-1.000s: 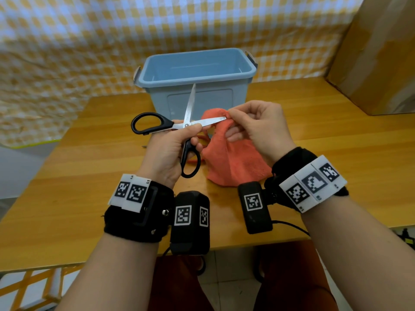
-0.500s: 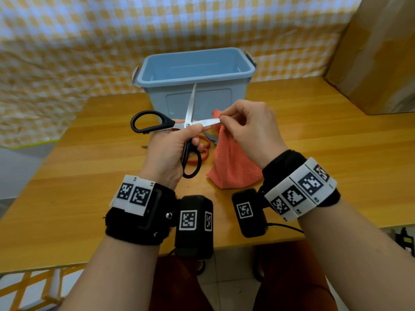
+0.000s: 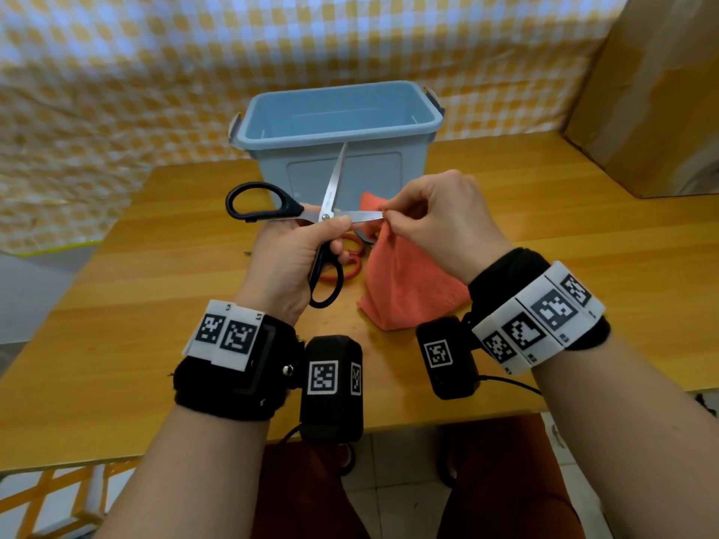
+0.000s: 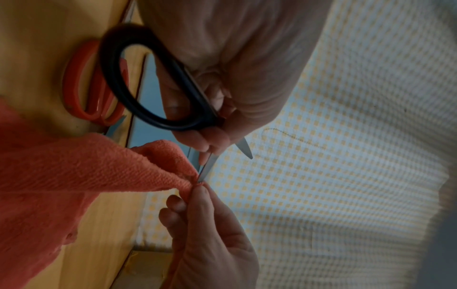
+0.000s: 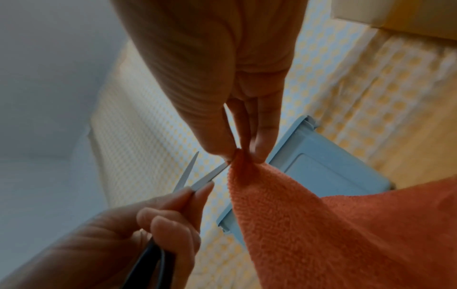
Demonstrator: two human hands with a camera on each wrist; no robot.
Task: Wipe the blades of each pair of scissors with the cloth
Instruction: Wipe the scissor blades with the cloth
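Note:
My left hand (image 3: pixel 307 247) grips the black-handled scissors (image 3: pixel 272 208) near the pivot, blades spread wide: one blade points up in front of the bin, the other points right. My right hand (image 3: pixel 393 219) pinches the orange cloth (image 3: pixel 404 282) around the tip of that right-pointing blade (image 5: pixel 210 176). The cloth (image 4: pixel 74 176) hangs down from the pinch to the table. A second pair of scissors with red handles (image 3: pixel 350 262) lies on the table under my left hand, partly hidden; their handles (image 4: pixel 86 82) show in the left wrist view.
An open blue plastic bin (image 3: pixel 338 122) stands right behind the scissors on the wooden table (image 3: pixel 583 266). A cardboard box (image 3: pixel 653 91) stands at the back right. A checked yellow cloth (image 3: pixel 116 72) hangs behind the table.
My right hand has slid the pinched cloth along the horizontal blade toward its tip, and the cloth has bunched narrower. The left hand holds the scissors almost still.

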